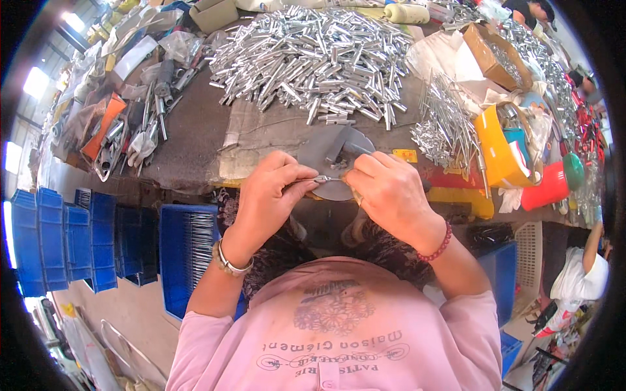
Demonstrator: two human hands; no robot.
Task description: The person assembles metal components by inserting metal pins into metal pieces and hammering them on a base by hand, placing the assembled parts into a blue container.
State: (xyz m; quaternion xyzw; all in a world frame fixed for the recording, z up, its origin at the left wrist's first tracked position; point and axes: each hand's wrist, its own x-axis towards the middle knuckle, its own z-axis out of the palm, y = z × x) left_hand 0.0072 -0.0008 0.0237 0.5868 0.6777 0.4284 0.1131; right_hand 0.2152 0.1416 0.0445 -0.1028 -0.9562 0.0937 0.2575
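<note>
My left hand (277, 181) and my right hand (389, 193) meet over the near edge of the table, both with fingers closed. Between the fingertips runs a slim silvery metal rod (331, 179) with a thicker end at the left. My left thumb and forefinger pinch the thicker end, while my right fingers grip the thin end. Just beneath lies a grey round plate (336, 191) with a dark block-like piece (338, 153) on it. Beyond it spreads a large heap of short shiny metal tubes (313, 62). My fingers hide part of the rod.
Thin metal rods (443, 120) lie in a pile at the right, near a yellow container (501, 146) and a red cup (546, 187). A cardboard box (494, 55) stands behind. Tools and bags (140, 104) crowd the left. A blue crate (171, 260) holds metal rods.
</note>
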